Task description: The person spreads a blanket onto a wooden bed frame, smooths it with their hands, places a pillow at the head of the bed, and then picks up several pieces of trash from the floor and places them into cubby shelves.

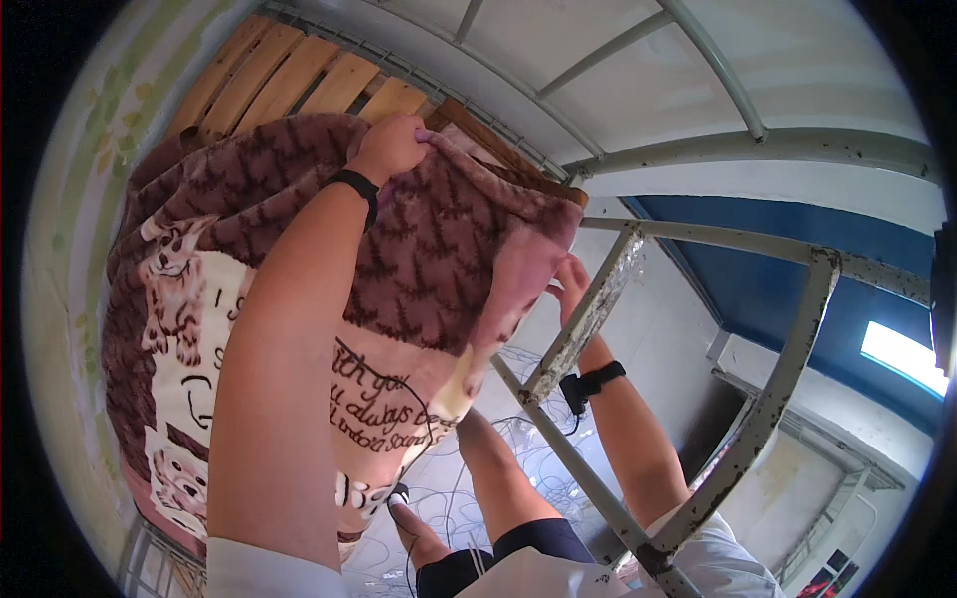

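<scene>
A plush blanket, maroon with a dark pattern, pink and cream panels, cartoon dogs and lettering, spreads over the bunk bed. My left hand is closed on its far edge, bunching the cloth, with a black band on the wrist. Beyond the metal ladder frame, my right hand has its fingers at the blanket's right edge and appears to pinch it. Part of that hand is behind the rail. A black strap with a small dark device circles the right wrist.
Wooden slats show beyond the blanket. A chipped grey metal ladder frame stands between my body and right arm. An upper bunk frame hangs overhead at right. A patterned pale wall borders the left; a thin cable runs down by my legs.
</scene>
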Demonstrator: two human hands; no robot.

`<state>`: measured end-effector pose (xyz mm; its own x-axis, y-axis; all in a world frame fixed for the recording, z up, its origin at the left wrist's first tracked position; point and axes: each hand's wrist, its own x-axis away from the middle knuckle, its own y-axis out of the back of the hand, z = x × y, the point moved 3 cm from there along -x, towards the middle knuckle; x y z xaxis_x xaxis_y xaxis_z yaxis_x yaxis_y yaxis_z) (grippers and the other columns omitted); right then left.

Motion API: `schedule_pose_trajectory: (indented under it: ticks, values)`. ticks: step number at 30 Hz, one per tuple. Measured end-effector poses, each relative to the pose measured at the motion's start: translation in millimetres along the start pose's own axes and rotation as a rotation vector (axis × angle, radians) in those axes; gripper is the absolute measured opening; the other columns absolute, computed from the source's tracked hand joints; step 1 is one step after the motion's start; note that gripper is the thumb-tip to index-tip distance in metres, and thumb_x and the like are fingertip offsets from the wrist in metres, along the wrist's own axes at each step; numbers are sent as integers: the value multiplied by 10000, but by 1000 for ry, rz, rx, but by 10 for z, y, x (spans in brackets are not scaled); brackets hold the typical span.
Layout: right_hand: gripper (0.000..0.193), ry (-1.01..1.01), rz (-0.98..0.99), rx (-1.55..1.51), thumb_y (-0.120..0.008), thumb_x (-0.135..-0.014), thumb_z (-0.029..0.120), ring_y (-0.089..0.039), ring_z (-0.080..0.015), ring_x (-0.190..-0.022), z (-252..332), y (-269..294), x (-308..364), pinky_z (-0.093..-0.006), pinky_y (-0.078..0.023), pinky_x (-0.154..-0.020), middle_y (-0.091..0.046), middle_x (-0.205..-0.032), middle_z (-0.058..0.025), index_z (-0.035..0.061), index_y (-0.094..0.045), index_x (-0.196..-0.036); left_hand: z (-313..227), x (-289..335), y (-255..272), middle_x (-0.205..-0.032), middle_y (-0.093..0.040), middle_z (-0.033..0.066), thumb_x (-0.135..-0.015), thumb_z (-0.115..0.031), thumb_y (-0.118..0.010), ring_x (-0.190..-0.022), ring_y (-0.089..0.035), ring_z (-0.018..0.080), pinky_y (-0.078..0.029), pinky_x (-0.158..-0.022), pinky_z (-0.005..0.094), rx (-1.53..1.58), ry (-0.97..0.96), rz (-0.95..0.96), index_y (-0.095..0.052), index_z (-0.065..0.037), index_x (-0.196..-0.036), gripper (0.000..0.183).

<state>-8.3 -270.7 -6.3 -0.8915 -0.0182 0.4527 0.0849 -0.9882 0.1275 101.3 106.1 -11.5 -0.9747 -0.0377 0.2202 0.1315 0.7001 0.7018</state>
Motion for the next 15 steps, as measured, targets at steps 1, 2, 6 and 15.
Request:
schedule_pose_trajectory:
  ticks: [1, 2, 6, 15]
  values:
    - [402, 1, 5, -5, -514, -961, 337, -578, -166, -920, 16, -91, -44, -307, -480, -821, -609, -1036, -47, 8, -533, -1191, 7, 2, 9, -878, -630, 210, -763, -190, -682, -841, -607, 366, -479, -740, 422, 20, 1, -44, -603, 7, -867, 236]
    - [399, 57, 88, 92, -519, -958, 327, -580, -169, -924, 66, -197, -132, -306, -478, -840, -614, -1026, -47, 1, -538, -1187, 11, -2, 13, -877, -622, 220, -759, -189, -684, -841, -601, 367, -472, -735, 419, 41, 1, -87, -584, 19, -836, 243]
    - [316, -87, 110, -173, -483, -928, 209, -592, -202, -989, 98, -306, -386, -330, -468, -901, -634, -1051, -70, -7, -563, -1144, -6, 11, -29, -850, -637, 190, -766, -176, -683, -770, -622, 328, -475, -672, 404, -16, -15, -93, -595, 21, -829, 225]
    - [429, -266, 318, -958, -379, -893, 155, -523, -303, -1199, 481, -630, -677, -437, -389, -1057, -565, -1277, -144, 8, -492, -1280, -5, -281, 678, -973, -671, 117, -904, -221, -604, -839, -633, 191, -493, -742, 343, 448, -179, -189, -573, -26, -1203, 358]
